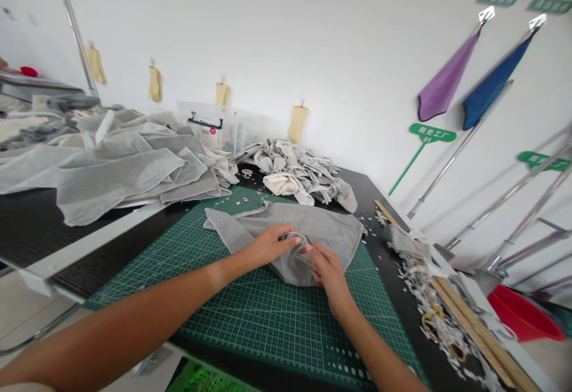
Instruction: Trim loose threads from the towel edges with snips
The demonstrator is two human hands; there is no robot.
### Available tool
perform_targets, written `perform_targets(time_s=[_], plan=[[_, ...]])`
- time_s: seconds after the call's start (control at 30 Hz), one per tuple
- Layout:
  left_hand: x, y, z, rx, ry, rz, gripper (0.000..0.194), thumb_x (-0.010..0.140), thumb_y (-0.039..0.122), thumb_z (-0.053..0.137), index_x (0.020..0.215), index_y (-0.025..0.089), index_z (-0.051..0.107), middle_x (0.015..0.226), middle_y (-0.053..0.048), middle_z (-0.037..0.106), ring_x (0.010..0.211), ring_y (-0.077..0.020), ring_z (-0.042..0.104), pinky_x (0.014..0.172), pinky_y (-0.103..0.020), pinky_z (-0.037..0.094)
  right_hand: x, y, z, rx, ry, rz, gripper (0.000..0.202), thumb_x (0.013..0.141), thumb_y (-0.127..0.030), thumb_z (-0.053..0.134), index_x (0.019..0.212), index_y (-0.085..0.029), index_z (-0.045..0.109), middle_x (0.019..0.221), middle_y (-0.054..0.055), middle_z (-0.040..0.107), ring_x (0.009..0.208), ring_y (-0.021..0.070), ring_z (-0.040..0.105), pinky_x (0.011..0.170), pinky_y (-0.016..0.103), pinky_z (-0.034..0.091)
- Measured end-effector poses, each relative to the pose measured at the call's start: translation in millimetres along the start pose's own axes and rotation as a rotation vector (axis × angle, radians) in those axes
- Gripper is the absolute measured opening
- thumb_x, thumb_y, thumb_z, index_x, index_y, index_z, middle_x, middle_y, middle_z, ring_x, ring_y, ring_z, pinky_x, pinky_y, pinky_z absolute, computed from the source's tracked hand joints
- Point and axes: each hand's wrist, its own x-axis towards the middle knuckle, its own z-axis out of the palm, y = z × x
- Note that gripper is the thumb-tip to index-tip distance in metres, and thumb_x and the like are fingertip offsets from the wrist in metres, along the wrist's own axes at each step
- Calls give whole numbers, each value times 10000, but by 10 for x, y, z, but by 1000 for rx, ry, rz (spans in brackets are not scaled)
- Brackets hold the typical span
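A grey cloth (330,225) lies bunched on the green cutting mat (250,320). My left hand (274,243) pinches a raised fold of it between thumb and fingers. Close beside, my right hand (326,264) is closed at the same fold, its fingertips almost meeting the left thumb. A thin dark tip shows at the right fingertips, too small to name. The cloth's left corner and its right part spread flat over the mat.
A big pile of grey cloths (120,165) lies left, a crumpled heap (304,165) behind the mat. A clear plastic box (210,124) stands by the wall. Right are wooden strips (480,332), white scraps (415,279), yellow-handled scissors (431,320) and a red basin (522,314).
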Motion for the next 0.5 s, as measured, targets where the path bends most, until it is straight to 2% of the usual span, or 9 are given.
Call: perform_targets(time_s=[0.2,0.3,0.5], plan=[[8,-11,2,-35,16,4,254,915,384,559,987,163,661,936,-29,679,909,-182,599,860,-279,464,11,45,23,85,-16,13,461,875,-637,552,808,-188,629,560,-68,258,458,75,199,414,214,150],[14,-36,18,-58,1,1,245,912,377,566,972,160,664,890,-21,675,871,-173,605,839,-272,467,15,74,27,67,-5,16,483,856,-669,556,789,-193,596,567,-65,278,471,81,215,416,213,166],[15,-43,27,-84,26,-33,274,907,401,569,956,152,673,817,-13,667,798,-162,595,778,-258,464,-47,52,60,-24,2,-36,466,915,-647,486,790,-202,549,599,-57,298,512,98,268,441,212,225]])
